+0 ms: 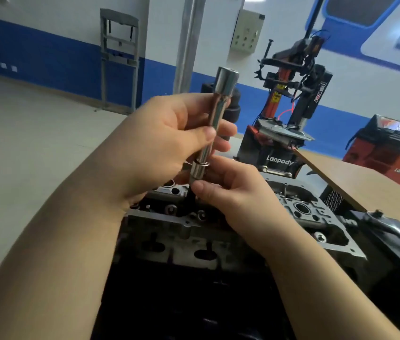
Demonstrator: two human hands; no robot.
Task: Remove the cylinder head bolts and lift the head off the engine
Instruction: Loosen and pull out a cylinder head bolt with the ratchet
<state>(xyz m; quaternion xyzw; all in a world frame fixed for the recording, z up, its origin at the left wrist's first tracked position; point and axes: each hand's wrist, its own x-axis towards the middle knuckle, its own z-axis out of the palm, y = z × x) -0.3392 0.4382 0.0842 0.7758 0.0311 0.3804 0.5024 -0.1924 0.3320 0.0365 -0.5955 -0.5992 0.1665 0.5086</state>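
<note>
**Loose bolt over an open head**

Nearest, forearms reaching in over the dark engine block. Beneath them, cylinder head (218, 231) seated on the engine, not yet lifted, its open ports and wells facing up.

Above it, right hand (233, 192) pinching a dark stem, probably a head bolt (191, 196), just under the small socket (197, 169); thumb and forefinger closed narrow on it. Left hand (169, 141) wrapped around the chrome extension bar (212, 123), thumb pressed across the shaft, the bar's upper end free with no ratchet on it.

Likely risks: bolt slipping out of an oily pinch and dropping into an open well or port; socket parting from the bar mid-pull and falling the same way; a tilted bar knocking the machined face.

Further back, tyre changer (289, 99), then a red machine (388, 153) by the blue-striped wall.
</note>
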